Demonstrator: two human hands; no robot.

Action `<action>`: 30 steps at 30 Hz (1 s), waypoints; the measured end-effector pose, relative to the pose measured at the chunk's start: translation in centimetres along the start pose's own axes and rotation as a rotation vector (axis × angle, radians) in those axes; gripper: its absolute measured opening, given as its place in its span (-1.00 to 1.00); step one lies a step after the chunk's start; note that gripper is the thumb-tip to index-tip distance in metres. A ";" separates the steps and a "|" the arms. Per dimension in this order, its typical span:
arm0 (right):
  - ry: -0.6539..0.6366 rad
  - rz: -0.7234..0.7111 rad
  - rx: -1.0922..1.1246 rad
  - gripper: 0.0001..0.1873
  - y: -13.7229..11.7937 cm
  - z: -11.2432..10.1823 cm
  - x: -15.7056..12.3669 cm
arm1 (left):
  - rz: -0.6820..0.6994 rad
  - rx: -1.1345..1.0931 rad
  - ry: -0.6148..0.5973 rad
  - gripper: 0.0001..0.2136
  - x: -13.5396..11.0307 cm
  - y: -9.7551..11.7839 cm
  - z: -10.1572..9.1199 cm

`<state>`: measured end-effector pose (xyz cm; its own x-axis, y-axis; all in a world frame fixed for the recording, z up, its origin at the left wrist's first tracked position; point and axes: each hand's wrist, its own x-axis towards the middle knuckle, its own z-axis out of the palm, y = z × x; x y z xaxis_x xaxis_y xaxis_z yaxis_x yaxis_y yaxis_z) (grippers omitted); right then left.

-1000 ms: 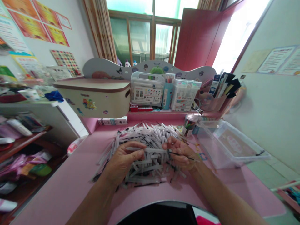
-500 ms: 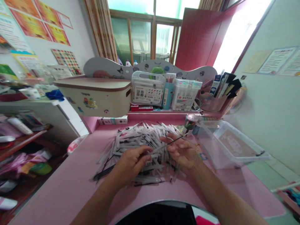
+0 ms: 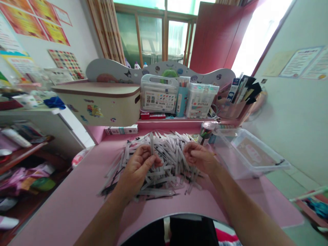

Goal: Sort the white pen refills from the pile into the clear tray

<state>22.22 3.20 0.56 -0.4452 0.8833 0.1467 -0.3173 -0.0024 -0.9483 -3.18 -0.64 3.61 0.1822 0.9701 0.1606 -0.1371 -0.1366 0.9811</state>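
Head view: left fingers (image 3: 148, 164) pinch a translucent tube (image 3: 151, 141), its long axis rising away from them, the tube pile (image 3: 170, 160) beneath. Right fingers (image 3: 191, 150), curled, sit farther rightward, their grip unclear.

The left hand (image 3: 138, 167) and the right hand (image 3: 201, 158) are ungloved, each with a slim wrist. The left forearm (image 3: 106, 213) and right forearm (image 3: 237, 203) are bare as far as the picture shows, broadening toward its lower edge. Plain black clothing (image 3: 192, 232) covers the lap in two dark areas; whether the narrow cream strip (image 3: 167, 228) between them is worn is unclear.
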 end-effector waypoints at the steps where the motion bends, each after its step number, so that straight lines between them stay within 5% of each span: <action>1: -0.011 -0.010 -0.216 -0.87 -0.2 0.2 0.0 | 0.001 -0.011 0.005 -0.74 0.0 0.0 0.0; 5: -0.190 -0.079 -1.069 -0.86 -1.1 2.3 -0.4 | 0.005 -0.022 0.014 -0.53 -0.1 -0.1 0.0; 9: -0.253 -0.067 -1.488 -0.81 -0.8 4.4 -0.8 | 0.006 -0.010 0.010 -0.41 0.0 -0.3 -0.1; 30: -0.237 -0.118 -1.768 -0.82 1.7 5.3 -1.0 | 0.032 -0.010 0.021 -0.46 -0.2 -0.4 0.0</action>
<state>17.72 -0.16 0.30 -0.6384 0.7616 0.1115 0.7616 0.6460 -0.0516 -3.16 -0.78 3.15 0.1572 0.9692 0.1896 -0.1525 -0.1659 0.9743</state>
